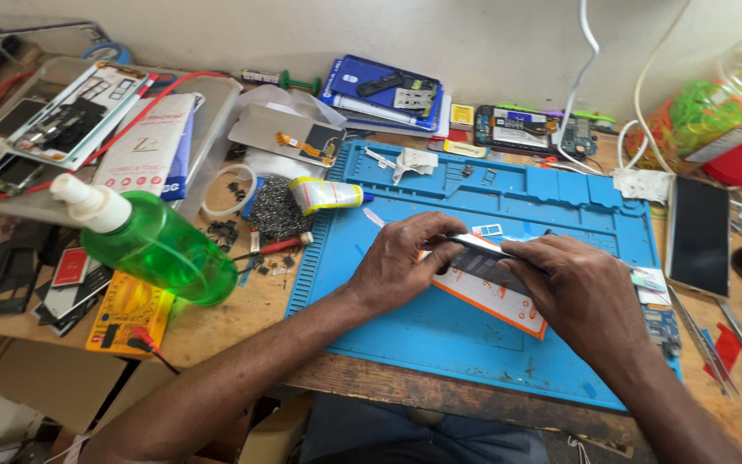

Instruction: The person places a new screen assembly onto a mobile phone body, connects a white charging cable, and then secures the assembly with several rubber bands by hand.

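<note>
Both hands meet over a blue mat (440,335) on a cluttered wooden bench (242,314). The left hand (405,262) pinches the near end of a thin dark phone (484,249), fingers curled over its edge. The right hand (581,288) lies over the phone's other end, fingers pressed down on it. The phone is held on edge just above an orange-rimmed white card (495,296) lying at the mat's middle.

At 9 o'clock from the hands, a green spray bottle (152,241) lies tilted, with a yellow meter (130,311) below it. At 11 o'clock lies a yellow tube (326,195). At 3 o'clock, a second phone (699,234) lies face up. At 1 o'clock, a jar (714,107) holds rubber bands.
</note>
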